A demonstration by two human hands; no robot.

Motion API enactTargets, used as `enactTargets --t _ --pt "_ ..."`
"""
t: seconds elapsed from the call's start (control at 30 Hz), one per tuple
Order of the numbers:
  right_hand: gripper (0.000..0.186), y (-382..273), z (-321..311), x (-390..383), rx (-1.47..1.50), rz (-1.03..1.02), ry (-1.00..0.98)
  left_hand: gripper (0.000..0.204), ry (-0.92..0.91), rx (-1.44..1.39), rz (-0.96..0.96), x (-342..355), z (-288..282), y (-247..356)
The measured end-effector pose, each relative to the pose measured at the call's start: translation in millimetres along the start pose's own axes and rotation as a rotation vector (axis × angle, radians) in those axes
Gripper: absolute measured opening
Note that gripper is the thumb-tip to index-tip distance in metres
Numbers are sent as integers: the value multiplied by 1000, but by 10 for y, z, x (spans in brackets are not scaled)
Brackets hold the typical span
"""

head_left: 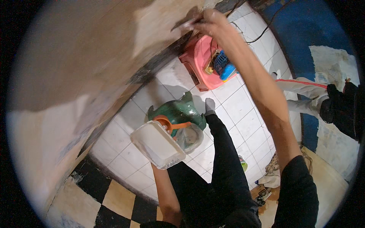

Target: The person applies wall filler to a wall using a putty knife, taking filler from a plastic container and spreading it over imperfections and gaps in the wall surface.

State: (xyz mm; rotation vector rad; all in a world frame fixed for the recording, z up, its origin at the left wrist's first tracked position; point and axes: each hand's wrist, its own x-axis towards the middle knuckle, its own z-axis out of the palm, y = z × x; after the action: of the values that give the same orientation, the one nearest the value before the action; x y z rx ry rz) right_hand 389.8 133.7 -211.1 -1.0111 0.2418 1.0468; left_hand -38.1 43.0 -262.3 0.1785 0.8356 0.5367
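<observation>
The left hand is hidden beneath the white tub (163,166), so whether its fingers are spread or curled I cannot tell; only the left forearm (166,192) shows, rising to the tub's near edge. The right hand (213,23), reached far forward by the wall (95,57), is blurred by motion, its fingers bent around a thin flat tool (187,23) whose outline is hard to make out. The tub lies directly above the left hand and well apart from the right. Just beyond the left hand, the tub's edge cuts off part of an orange dipper (179,125), next to a see-through container (194,140) with unclear contents; both overlap a glossy green plastic stool (176,108). Below the right hand, its forearm partly covers a smooth pink plastic stool (203,78) holding blue items. The tub is rectangular with rounded corners, pale inside and speckled at its near end; the wall is smudged and matte.
</observation>
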Motion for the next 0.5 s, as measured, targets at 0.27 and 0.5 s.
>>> enactTargets --t 0.27,0.5 --pt "19 -227 356 -878 -279 -75 -254 64 -100 -219 72 -41 -314 15" --pt "19 326 -501 621 105 -73 -45 65 -135 -250 -50 30 -274 -106"
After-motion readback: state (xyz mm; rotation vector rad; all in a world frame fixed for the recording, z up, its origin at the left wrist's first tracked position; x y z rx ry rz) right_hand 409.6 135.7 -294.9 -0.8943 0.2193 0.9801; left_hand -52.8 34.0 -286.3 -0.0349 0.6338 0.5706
